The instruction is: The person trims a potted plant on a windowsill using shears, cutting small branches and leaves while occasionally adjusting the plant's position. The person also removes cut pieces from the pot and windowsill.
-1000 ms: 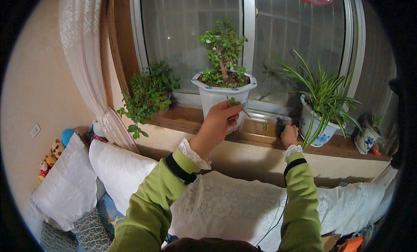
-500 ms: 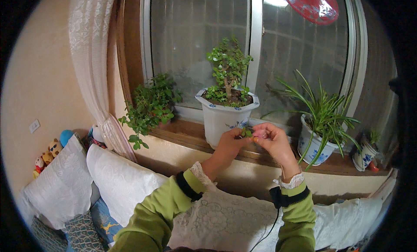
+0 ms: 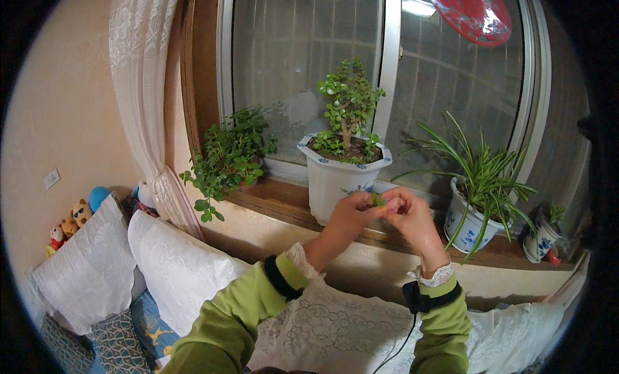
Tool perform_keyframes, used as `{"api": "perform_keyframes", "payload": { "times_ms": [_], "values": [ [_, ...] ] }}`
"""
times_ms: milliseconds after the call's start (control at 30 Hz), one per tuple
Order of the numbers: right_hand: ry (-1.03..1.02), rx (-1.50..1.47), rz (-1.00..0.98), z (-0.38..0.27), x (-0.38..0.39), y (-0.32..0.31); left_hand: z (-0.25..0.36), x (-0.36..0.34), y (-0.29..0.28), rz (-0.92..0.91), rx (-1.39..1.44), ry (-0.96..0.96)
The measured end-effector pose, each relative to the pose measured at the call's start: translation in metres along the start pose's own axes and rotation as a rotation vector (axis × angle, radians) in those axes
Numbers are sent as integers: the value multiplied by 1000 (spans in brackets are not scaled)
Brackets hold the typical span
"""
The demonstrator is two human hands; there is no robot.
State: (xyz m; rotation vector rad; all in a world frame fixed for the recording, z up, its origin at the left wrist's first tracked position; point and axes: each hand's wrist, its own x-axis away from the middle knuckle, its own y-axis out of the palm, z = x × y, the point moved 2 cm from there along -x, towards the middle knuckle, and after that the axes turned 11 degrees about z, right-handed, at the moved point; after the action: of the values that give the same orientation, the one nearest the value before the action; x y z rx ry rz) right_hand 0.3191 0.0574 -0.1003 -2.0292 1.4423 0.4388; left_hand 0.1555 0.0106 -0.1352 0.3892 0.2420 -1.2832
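In front of the white octagonal pot with the small bushy plant, my two hands meet. My left hand is closed, pinching a small green sprig between thumb and fingers. My right hand comes in from the other side, its fingertips bunched against the sprig. Something pinkish shows at those fingertips, too small to tell whether it is a thing or skin. The sprig's lower part is hidden by my fingers.
On the wooden sill stand a leafy trailing plant at left, a spider plant at right and a small pot beyond it. A sofa with white lace covers lies below. Soft toys sit far left.
The whole view has shifted slightly, so the pots and window appear a little lower and to the right. Both hands stay together at the sprig, with fingers slightly rearranged.
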Motion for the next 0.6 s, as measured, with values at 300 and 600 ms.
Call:
{"api": "perform_keyframes", "payload": {
  "times_ms": [300, 600],
  "values": [
    [-14, -358, 456, 9, -97, -31, 23, -19, -39, 443, -857, 1066],
    [76, -311, 402, 57, -180, -11, -1, -42, -48, 350, -1055, 1037]
  ]
}}
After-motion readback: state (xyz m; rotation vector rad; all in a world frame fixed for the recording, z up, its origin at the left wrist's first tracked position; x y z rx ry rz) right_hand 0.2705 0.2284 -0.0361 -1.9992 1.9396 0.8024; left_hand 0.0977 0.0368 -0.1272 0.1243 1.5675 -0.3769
